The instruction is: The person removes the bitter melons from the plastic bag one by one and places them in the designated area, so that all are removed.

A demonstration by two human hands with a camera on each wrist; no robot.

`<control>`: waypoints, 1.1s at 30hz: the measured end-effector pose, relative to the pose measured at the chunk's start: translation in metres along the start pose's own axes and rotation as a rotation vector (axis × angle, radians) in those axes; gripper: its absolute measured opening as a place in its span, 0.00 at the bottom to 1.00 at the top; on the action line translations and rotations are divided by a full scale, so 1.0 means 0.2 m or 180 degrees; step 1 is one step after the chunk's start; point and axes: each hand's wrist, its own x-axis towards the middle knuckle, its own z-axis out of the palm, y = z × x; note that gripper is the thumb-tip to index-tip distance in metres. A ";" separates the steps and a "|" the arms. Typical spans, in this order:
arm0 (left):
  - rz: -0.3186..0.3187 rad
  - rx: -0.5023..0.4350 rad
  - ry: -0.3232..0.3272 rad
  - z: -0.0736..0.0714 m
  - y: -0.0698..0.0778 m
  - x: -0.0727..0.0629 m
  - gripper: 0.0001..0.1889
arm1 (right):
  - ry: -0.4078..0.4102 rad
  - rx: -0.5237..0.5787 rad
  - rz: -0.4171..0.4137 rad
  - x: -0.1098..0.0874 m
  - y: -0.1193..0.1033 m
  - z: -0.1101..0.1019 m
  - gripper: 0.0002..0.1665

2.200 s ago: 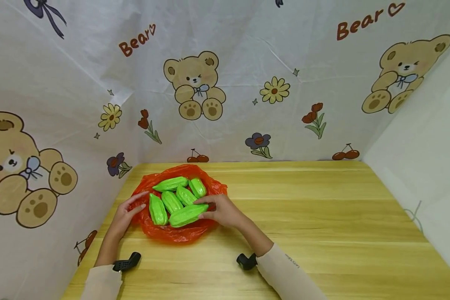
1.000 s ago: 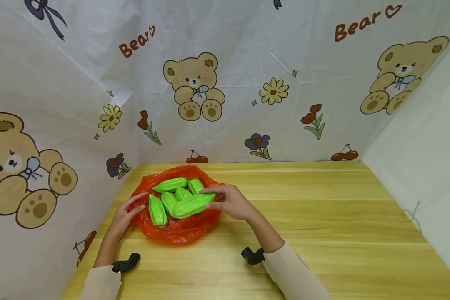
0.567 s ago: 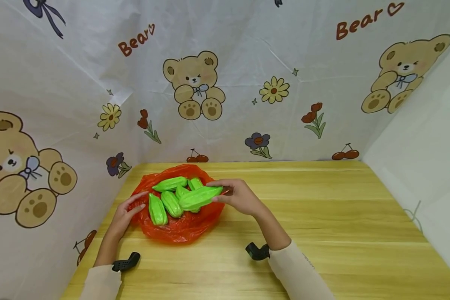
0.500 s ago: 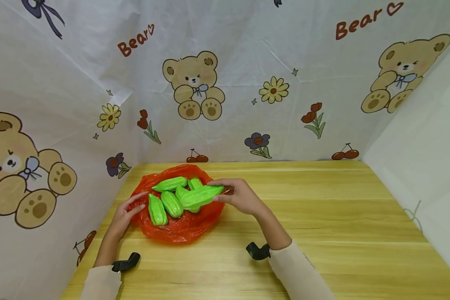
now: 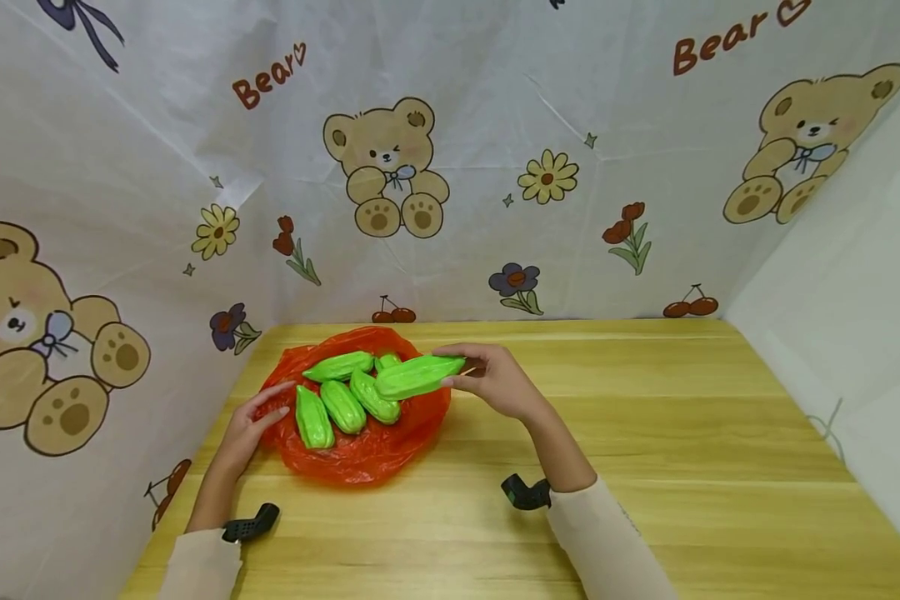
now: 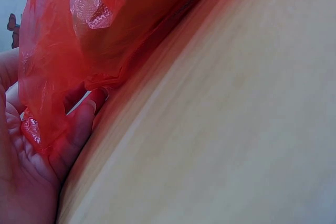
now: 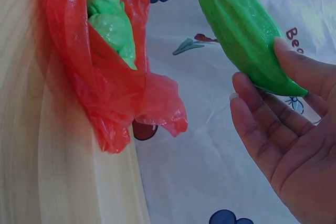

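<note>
Right side of tabletop (image 5: 645, 433) free; red bag (image 5: 360, 468) obstructs left.

The left hand (image 6: 31, 177), at the left, touches a crinkled, translucent red plastic bag (image 6: 110, 38) that drapes over part of its fingers. A blurred, pale wooden counter (image 6: 210, 114) spreads to the right.

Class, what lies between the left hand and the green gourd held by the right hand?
In the head view, three other green gourds lie between them, in the red bag.

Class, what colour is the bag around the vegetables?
The bag is red, seen best in the head view.
</note>
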 end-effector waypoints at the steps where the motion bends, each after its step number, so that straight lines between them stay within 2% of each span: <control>1: 0.0001 0.0001 -0.0005 0.00 0.01 0.00 0.24 | 0.0009 0.0021 0.0002 -0.01 -0.02 -0.01 0.25; 5: 0.0016 -0.0021 0.0002 0.01 0.02 -0.01 0.24 | 0.0041 0.0067 -0.0034 -0.03 -0.09 -0.03 0.25; 7: 0.0007 -0.0034 0.0014 0.01 0.02 -0.01 0.24 | 0.0042 0.0061 -0.0039 -0.04 -0.10 -0.04 0.25; 33: 0.0009 0.0036 0.0010 0.01 0.03 -0.02 0.24 | 0.0415 -0.0082 0.0209 -0.07 -0.03 -0.20 0.25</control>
